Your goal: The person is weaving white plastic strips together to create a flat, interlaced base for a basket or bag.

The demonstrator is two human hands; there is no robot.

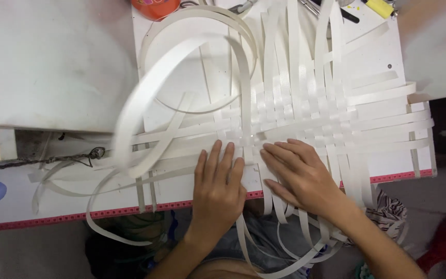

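Around the woven mat (295, 116), loose white strips (145, 103) arch and loop to its left and trail off the white table (388, 165) edge below, obstructing approach there. Beyond the mat, an orange container (153, 6) and small tools (347, 13) crowd the far edge; bare tabletop lies right of the mat.

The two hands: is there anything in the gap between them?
In the head view, white strips run through the gap between the left hand and right hand; both hands press flat on the woven mat.

Left hand (217, 178) and right hand (296, 173) lie flat, fingers extended forward
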